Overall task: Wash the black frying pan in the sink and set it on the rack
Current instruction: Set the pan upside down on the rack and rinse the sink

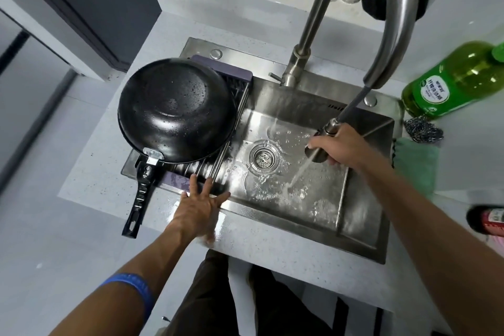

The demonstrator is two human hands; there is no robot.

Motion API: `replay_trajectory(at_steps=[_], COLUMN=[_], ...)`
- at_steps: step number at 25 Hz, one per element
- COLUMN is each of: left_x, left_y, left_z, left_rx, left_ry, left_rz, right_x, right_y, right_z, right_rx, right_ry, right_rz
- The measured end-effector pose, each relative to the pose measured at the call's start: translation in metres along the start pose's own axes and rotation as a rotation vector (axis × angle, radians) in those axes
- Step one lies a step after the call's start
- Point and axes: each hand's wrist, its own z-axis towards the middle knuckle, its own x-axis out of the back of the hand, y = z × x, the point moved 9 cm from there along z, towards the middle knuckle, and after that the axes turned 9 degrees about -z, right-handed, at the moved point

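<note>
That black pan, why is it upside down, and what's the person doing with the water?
The black frying pan lies upside down on the rack at the left of the sink, wet with droplets, so it looks washed and left to drain. The left hand rests flat on the rack's near edge. The right hand holds the pull-out sprayer head of the faucet, and water is running into the sink beside the drain.

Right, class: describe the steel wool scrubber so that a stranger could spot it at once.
Start at the steel sink and go to its far right corner. On the white counter there, the steel wool scrubber lies between a green dish soap bottle and a green cloth. It alone is a grey, tangled metal ball.
</note>
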Motion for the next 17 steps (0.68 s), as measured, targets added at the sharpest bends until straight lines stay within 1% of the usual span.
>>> replay_trajectory(at_steps=[4,5,7,9,13,17], left_x=[0.001,0.001,0.001,0.002,0.001,0.0], left_y=[-0.001,-0.001,0.0,0.0,0.0,0.0], left_z=[0.0,0.0,0.0,0.0,0.001,0.003], left_rx=[0.0,0.002,0.006,0.009,0.014,0.009], left_ry=[0.005,0.002,0.0,0.001,0.001,-0.001], left_rz=[-0.005,0.002,0.004,0.011,0.04,0.034], right_x=[0.026,0.02,-0.006,-0.014,0.009,-0.017], right_y=[0.017,0.015,-0.002,-0.014,-0.001,-0.012], right_z=[-0.001,-0.003,-0.005,-0.002,0.007,0.002], right_rx=[-0.047,-0.041,0.017,0.048,0.048,0.054], right_ry=[0.078,0.066,-0.003,-0.014,0.032,-0.034], right_rz=[-0.142,-0.124,0.048,0.139,0.13,0.204])
